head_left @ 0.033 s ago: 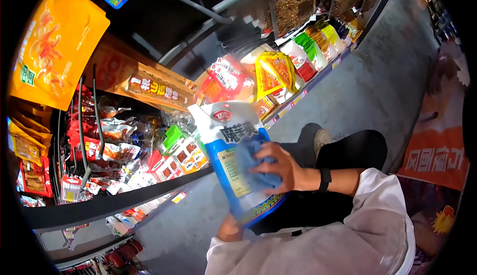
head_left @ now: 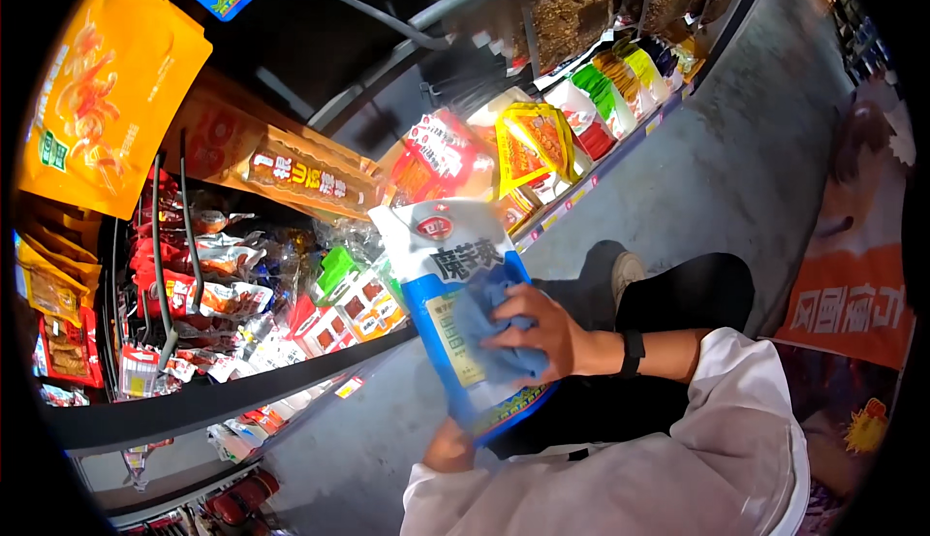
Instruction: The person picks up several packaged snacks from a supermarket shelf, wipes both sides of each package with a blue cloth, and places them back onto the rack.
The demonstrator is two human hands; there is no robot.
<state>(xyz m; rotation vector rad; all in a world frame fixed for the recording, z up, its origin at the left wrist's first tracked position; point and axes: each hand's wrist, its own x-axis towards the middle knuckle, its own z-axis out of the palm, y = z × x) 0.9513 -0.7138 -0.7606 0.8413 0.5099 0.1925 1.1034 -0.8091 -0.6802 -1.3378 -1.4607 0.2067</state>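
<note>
A blue and white snack bag [head_left: 441,289] is tilted in front of me, its printed side facing up. My left hand [head_left: 449,447] grips its lower edge; most of those fingers are hidden behind the bag. Over the front of the bag, my right hand [head_left: 542,334] presses a blue cloth [head_left: 499,347], with the fingers curled on it. The cloth covers part of the pale printed panel and looks a little blurred. A black band circles my right wrist.
On the left, a dark shelf [head_left: 242,395] holds many small snack packs, with metal hooks [head_left: 158,265] sticking out. A large orange bag [head_left: 114,100] hangs at upper left. Yellow and red packs [head_left: 536,148] line the shelf beyond the bag. Grey floor [head_left: 717,168] stretches to the right.
The right hand and the cloth have shifted very slightly on the bag's front. The left hand and the bag stay almost where they were.
</note>
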